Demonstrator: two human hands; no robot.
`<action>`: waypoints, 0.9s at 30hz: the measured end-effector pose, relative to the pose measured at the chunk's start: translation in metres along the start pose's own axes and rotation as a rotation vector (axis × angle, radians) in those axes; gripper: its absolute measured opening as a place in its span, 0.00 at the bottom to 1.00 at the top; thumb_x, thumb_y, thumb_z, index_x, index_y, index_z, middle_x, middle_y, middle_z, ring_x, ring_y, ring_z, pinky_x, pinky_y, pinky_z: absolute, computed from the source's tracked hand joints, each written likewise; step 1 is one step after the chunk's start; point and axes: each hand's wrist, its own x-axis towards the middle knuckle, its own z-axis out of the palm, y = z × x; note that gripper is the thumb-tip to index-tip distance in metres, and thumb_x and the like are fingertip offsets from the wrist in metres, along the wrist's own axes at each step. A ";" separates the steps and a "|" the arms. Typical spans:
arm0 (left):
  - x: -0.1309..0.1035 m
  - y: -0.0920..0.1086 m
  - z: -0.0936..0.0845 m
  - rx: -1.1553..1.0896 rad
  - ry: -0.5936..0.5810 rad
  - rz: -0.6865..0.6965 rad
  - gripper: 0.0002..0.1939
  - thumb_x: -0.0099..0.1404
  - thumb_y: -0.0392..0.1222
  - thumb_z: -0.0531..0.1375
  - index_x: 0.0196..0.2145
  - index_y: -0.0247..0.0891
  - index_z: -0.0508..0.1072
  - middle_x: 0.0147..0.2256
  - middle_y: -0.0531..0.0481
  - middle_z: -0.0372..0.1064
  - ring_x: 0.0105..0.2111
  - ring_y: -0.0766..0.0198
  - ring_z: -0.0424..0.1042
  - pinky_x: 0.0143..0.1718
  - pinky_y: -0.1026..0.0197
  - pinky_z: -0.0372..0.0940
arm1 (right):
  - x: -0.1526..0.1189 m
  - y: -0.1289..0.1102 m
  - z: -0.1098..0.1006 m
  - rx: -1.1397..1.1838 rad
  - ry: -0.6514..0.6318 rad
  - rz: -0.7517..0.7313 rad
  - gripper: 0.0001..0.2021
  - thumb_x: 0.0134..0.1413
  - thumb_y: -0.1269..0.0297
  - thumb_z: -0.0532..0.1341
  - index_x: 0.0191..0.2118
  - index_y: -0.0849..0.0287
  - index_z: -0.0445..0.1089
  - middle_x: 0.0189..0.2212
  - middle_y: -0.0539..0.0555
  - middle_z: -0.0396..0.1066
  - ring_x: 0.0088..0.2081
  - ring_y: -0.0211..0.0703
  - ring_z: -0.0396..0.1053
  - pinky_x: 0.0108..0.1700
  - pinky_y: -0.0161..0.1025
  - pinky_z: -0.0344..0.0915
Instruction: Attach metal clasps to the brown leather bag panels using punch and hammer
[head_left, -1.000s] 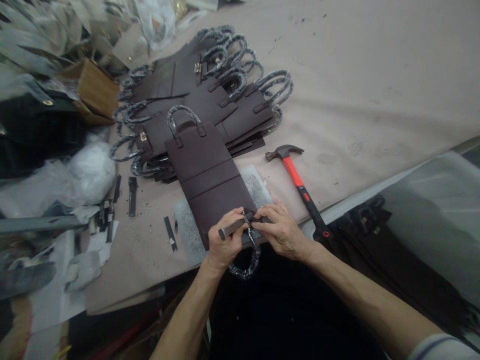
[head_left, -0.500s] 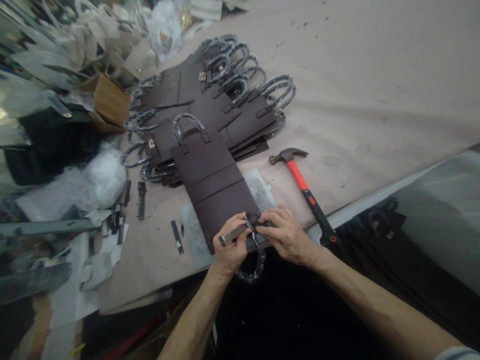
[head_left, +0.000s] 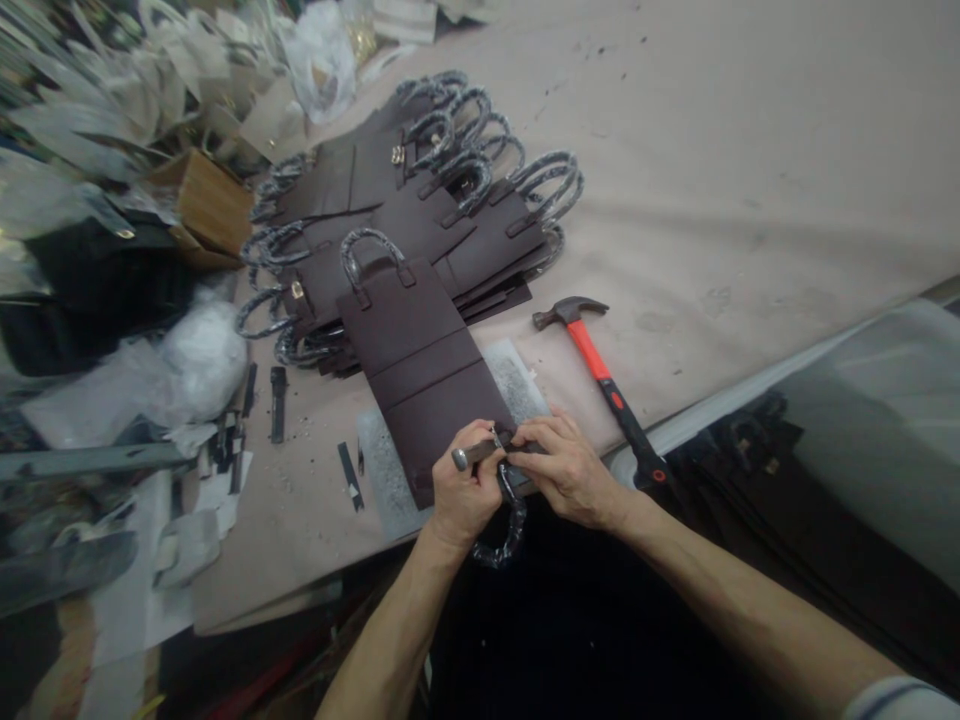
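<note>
A dark brown bag panel (head_left: 431,365) lies lengthwise on the work table, with a plastic-wrapped handle at its far end. Its near handle (head_left: 510,535) hangs over the table edge. My left hand (head_left: 466,485) is closed around a short metal punch (head_left: 474,455) with a round end, held tilted low over the panel's near end. Fingers of my right hand (head_left: 566,468) pinch a small dark part at that same end, just right of the punch; the fingertips partly cover it. Under the panel is a pale, worn slab (head_left: 517,375).
A claw hammer (head_left: 600,365) with a red and black handle lies to the right. Stacked brown bag panels (head_left: 405,215) with wrapped handles lie behind. Small dark tools (head_left: 277,405), plastic wrap (head_left: 202,350) and a cardboard box (head_left: 214,205) are on the left.
The punch in my left hand has turned, its round end now nearer and further right. My right hand still pinches at the panel's near end. The view has shifted slightly.
</note>
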 end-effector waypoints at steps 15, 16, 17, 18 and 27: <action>-0.003 -0.003 0.011 -0.119 0.059 -0.075 0.07 0.64 0.31 0.60 0.40 0.38 0.73 0.42 0.45 0.78 0.45 0.57 0.79 0.49 0.56 0.75 | -0.014 0.035 -0.061 -0.421 0.168 0.653 0.15 0.55 0.61 0.64 0.47 0.59 0.70 0.42 0.62 0.68 0.45 0.57 0.66 0.47 0.51 0.65; -0.003 -0.003 0.012 -0.124 0.063 -0.074 0.07 0.64 0.31 0.60 0.40 0.38 0.73 0.42 0.45 0.78 0.45 0.58 0.79 0.49 0.56 0.75 | -0.010 0.038 -0.066 -0.346 0.115 0.762 0.14 0.54 0.61 0.64 0.46 0.59 0.70 0.41 0.60 0.67 0.43 0.55 0.65 0.45 0.48 0.65; -0.003 -0.004 0.012 -0.127 0.066 -0.072 0.08 0.64 0.31 0.60 0.40 0.38 0.73 0.42 0.46 0.78 0.45 0.58 0.79 0.48 0.57 0.75 | -0.005 0.040 -0.070 -0.221 0.078 0.870 0.13 0.53 0.63 0.64 0.44 0.59 0.69 0.39 0.59 0.67 0.42 0.53 0.66 0.44 0.45 0.64; -0.004 -0.004 0.013 -0.128 0.069 -0.067 0.08 0.64 0.31 0.60 0.41 0.38 0.73 0.41 0.46 0.78 0.44 0.58 0.79 0.48 0.58 0.75 | 0.002 0.040 -0.074 -0.072 0.058 0.963 0.12 0.51 0.65 0.64 0.43 0.59 0.68 0.37 0.57 0.66 0.41 0.50 0.66 0.41 0.43 0.63; -0.004 -0.005 0.012 -0.162 0.062 -0.093 0.09 0.63 0.30 0.60 0.40 0.40 0.74 0.43 0.46 0.78 0.46 0.57 0.79 0.50 0.57 0.74 | 0.041 -0.034 -0.110 0.431 0.029 1.020 0.14 0.64 0.50 0.49 0.32 0.54 0.58 0.20 0.43 0.53 0.17 0.35 0.51 0.19 0.34 0.53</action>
